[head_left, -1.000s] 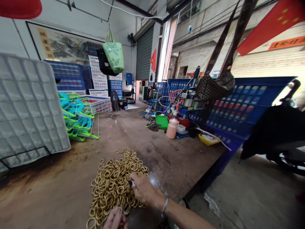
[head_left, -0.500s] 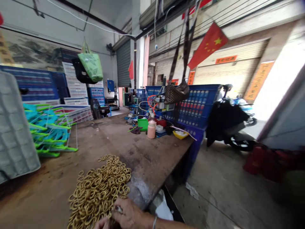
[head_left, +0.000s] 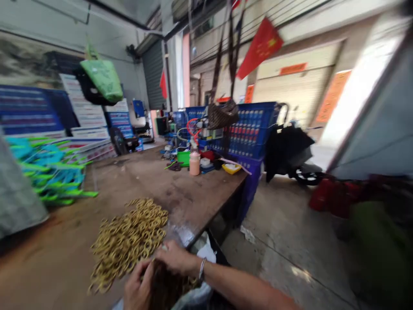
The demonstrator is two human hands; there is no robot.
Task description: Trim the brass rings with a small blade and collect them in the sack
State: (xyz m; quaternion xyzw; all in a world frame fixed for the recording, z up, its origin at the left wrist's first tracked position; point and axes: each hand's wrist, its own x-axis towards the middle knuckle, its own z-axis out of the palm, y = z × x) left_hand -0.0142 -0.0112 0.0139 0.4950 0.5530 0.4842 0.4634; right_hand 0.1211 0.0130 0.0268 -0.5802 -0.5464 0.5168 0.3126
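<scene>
A heap of brass-coloured rings [head_left: 132, 237] lies on the brown table [head_left: 129, 181]. Just below the heap, my left hand [head_left: 139, 284] has its fingers closed at the edge of a dark opening, seemingly a bag, with more rings inside. To its right, my right hand [head_left: 176, 257], with a bracelet at the wrist, is closed too, near the heap's lower right side. Something small and pale shows at its fingers. What either hand grips is too blurred to make out. Whitish bag material [head_left: 196, 297] lies beneath my right forearm.
Turquoise and green plastic pieces [head_left: 54, 172] are piled at left beside a grey padded object [head_left: 19, 193]. Farther back stand a pink bottle [head_left: 194, 163], a green tray [head_left: 183, 158] and a yellow dish [head_left: 231, 168]. Blue crates [head_left: 254, 133] rise beyond the table's right edge.
The view has tilted down and turned right. Both hands show more fully, and the dark opening with rings has come into view below them.
</scene>
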